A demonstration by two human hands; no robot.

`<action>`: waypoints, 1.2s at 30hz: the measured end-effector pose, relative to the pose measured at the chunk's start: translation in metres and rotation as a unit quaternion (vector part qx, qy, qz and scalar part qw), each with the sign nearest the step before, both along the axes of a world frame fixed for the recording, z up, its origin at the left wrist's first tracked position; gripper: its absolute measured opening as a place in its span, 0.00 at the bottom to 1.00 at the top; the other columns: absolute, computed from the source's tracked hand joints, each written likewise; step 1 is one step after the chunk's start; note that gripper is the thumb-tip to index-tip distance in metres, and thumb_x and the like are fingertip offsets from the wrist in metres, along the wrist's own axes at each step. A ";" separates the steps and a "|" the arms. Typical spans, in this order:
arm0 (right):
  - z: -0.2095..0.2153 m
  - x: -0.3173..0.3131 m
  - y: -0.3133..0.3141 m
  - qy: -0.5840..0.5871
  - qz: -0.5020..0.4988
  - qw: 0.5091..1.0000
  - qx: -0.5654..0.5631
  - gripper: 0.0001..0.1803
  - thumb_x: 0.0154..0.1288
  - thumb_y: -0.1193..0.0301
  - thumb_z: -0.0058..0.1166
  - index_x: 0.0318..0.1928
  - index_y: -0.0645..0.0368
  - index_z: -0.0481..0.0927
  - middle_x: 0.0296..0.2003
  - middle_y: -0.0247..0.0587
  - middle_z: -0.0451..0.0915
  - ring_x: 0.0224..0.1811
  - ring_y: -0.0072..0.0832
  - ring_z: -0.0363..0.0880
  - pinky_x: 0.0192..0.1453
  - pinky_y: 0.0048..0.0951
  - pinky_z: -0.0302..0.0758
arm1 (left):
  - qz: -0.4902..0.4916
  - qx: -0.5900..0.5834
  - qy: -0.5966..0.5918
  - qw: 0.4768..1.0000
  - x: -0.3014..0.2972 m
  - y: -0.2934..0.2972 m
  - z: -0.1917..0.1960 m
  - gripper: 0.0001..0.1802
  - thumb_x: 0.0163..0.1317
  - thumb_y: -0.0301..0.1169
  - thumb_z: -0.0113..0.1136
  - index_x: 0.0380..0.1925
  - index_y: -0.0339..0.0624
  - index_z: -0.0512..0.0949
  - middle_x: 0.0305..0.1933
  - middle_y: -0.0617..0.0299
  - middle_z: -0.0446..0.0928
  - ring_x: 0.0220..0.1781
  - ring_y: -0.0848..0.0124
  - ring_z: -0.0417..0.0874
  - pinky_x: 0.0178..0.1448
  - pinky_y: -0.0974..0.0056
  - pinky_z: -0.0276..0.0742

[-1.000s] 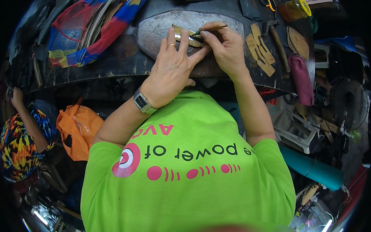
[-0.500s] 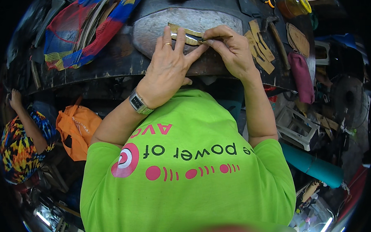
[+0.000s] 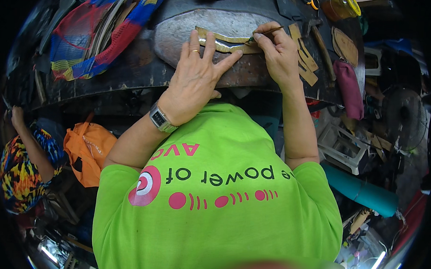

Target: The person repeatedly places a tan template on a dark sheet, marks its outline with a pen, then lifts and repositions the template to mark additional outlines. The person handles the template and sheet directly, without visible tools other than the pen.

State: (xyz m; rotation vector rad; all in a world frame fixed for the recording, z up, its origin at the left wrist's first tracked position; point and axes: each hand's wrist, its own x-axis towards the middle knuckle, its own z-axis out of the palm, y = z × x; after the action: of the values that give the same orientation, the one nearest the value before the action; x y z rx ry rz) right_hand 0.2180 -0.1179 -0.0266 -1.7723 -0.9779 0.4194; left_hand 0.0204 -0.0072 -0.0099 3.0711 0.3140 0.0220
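Strip of flat tan-brown, leather-like material (image 3: pixel 221 36), two curved bands with a narrow, glossy-edged gap between, lying at top centre of the frame on a smooth, rounded grey stone slab (image 3: pixel 173 40), set on a dark, worn work table (image 3: pixel 136 79). Left hand (image 3: pixel 192 84), just left of centre, spread flat, fingertips on the left part of the strip, grasping nothing. Right hand (image 3: pixel 281 54), right of top centre, pinching a slender brown stick (image 3: pixel 275 29) between thumb and fingers, lower end close to the right part of the strip; contact impossible to tell. Compared with half a second ago, right hand shifted rightward, with more of both bands and the gap uncovered; left hand hardly moved. By that shift, work along the inner edges probably now nearer the right end, with the left hand for steadying. At upper right, similar flat tan cut pieces (image 3: pixel 303 45) and a wooden-handled hammer (image 3: pixel 324 53); at upper left, a red, blue and yellow mesh bag (image 3: pixel 116 43).
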 end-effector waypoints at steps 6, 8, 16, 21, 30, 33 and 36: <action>0.005 -0.003 0.000 -0.014 0.005 1.000 -0.005 0.06 0.73 0.74 0.58 0.46 0.64 0.82 0.35 0.36 0.85 0.38 0.20 0.83 0.46 0.24 0.79 | 0.001 0.007 -0.001 1.000 0.000 -0.001 -0.001 0.59 0.50 0.50 0.80 0.81 0.67 0.59 0.77 0.34 0.60 0.77 0.31 0.61 0.77 0.40 0.60; 0.004 -0.007 0.003 -0.037 0.004 0.999 0.032 0.06 0.71 0.74 0.58 0.44 0.64 0.83 0.32 0.42 0.86 0.35 0.25 0.84 0.43 0.28 0.79 | 0.001 0.010 -0.002 1.000 0.000 -0.001 -0.002 0.58 0.50 0.50 0.80 0.81 0.67 0.59 0.77 0.34 0.60 0.77 0.31 0.61 0.77 0.40 0.60; 0.003 -0.020 0.021 -0.006 0.086 0.996 0.030 0.06 0.74 0.78 0.58 0.48 0.65 0.82 0.39 0.34 0.86 0.43 0.19 0.83 0.50 0.24 0.80 | 0.003 0.019 -0.005 1.000 0.001 -0.002 -0.004 0.58 0.49 0.50 0.80 0.80 0.66 0.61 0.77 0.34 0.61 0.77 0.32 0.62 0.77 0.41 0.61; 0.001 -0.029 0.036 -0.027 0.100 0.993 0.060 0.06 0.72 0.78 0.58 0.47 0.64 0.82 0.39 0.42 0.87 0.41 0.24 0.86 0.48 0.27 0.81 | -0.001 0.021 -0.009 1.000 0.001 -0.001 -0.007 0.56 0.49 0.49 0.81 0.78 0.65 0.64 0.76 0.34 0.61 0.77 0.32 0.63 0.76 0.40 0.62; 0.004 -0.015 0.023 -0.110 0.170 0.978 0.044 0.07 0.69 0.77 0.59 0.46 0.61 0.82 0.36 0.44 0.84 0.41 0.39 0.82 0.49 0.36 0.79 | 0.001 0.016 -0.009 1.000 0.000 -0.001 -0.007 0.56 0.49 0.49 0.81 0.79 0.66 0.63 0.76 0.36 0.61 0.77 0.32 0.62 0.76 0.40 0.61; 0.010 -0.010 0.012 -0.096 0.174 0.980 0.031 0.06 0.68 0.77 0.59 0.45 0.60 0.82 0.37 0.43 0.84 0.42 0.39 0.80 0.50 0.37 0.77 | 0.003 0.017 -0.016 1.000 0.000 -0.001 -0.006 0.57 0.49 0.50 0.81 0.80 0.66 0.62 0.76 0.36 0.61 0.77 0.32 0.62 0.76 0.41 0.61; 0.012 -0.008 0.004 -0.101 0.171 0.980 0.020 0.06 0.70 0.77 0.57 0.46 0.61 0.82 0.37 0.43 0.84 0.42 0.38 0.82 0.49 0.34 0.78 | 0.006 0.017 -0.017 1.000 0.000 -0.001 -0.005 0.58 0.49 0.50 0.81 0.80 0.67 0.61 0.75 0.36 0.61 0.77 0.32 0.62 0.76 0.41 0.62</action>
State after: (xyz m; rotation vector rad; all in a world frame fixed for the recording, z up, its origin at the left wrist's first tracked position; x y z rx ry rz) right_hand 0.2100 -0.1137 -0.0151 -1.6355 -1.4348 0.4354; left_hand 0.0203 -0.0081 -0.0152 3.0977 0.3343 0.0820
